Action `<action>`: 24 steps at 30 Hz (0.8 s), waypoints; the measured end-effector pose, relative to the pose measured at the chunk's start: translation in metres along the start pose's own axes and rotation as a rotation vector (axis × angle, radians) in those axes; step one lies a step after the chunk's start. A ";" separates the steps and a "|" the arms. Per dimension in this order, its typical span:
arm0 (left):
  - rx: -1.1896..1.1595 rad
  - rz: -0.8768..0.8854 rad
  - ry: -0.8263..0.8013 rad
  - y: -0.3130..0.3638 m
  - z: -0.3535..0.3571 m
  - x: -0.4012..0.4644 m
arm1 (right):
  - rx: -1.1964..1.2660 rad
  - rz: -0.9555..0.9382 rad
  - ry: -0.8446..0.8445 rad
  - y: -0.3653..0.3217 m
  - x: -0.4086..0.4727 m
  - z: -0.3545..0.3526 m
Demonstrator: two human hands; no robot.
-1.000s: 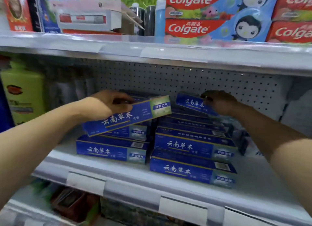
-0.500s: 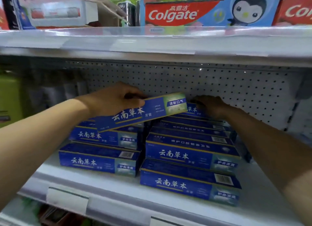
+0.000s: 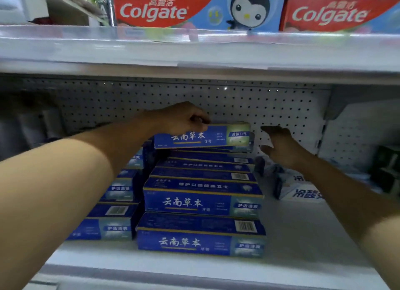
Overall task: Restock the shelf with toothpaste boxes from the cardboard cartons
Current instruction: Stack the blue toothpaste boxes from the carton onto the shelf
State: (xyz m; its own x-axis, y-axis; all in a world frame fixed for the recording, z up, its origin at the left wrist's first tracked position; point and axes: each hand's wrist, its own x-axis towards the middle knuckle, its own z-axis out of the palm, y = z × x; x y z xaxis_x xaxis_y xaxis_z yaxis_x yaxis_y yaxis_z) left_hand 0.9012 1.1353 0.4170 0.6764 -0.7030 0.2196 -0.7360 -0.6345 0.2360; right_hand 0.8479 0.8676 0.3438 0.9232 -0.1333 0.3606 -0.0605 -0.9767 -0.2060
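The left hand point(image 3: 184, 118) has carried its blue toothpaste box point(image 3: 202, 136) across onto the top of the rear stack point(image 3: 203, 194), fingers still curled round it, while the right hand point(image 3: 279, 147), having let go, hovers beside that stack with fingers spread, so another box is nearly shelved.

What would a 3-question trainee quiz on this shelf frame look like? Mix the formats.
1. True or false: the right hand grips a toothpaste box.
2. Multiple choice: the green-ended box held by the left hand is
A. on the upper shelf
B. at the top of the right-hand stack
C. on the bare shelf board
3. Fill in: the brand printed on the red boxes on the upper shelf is ____.

Key: 1 false, its fingers are spread and hold nothing; 2 B; 3 Colgate.
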 end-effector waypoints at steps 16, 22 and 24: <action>0.022 -0.034 -0.063 -0.009 0.046 0.052 | -0.006 0.029 -0.009 0.023 -0.049 0.005; 0.166 -0.025 0.020 -0.012 0.047 0.048 | -0.026 0.056 -0.044 0.016 -0.056 0.008; 0.178 -0.043 0.068 -0.013 0.044 0.043 | -0.040 0.062 -0.061 0.014 -0.058 0.009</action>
State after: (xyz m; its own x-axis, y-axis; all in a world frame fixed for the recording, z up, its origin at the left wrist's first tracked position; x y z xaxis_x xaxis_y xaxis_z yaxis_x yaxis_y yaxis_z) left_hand 0.9386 1.0996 0.3814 0.7031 -0.6547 0.2777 -0.6955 -0.7145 0.0762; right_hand 0.7972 0.8633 0.3120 0.9386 -0.1841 0.2918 -0.1321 -0.9731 -0.1888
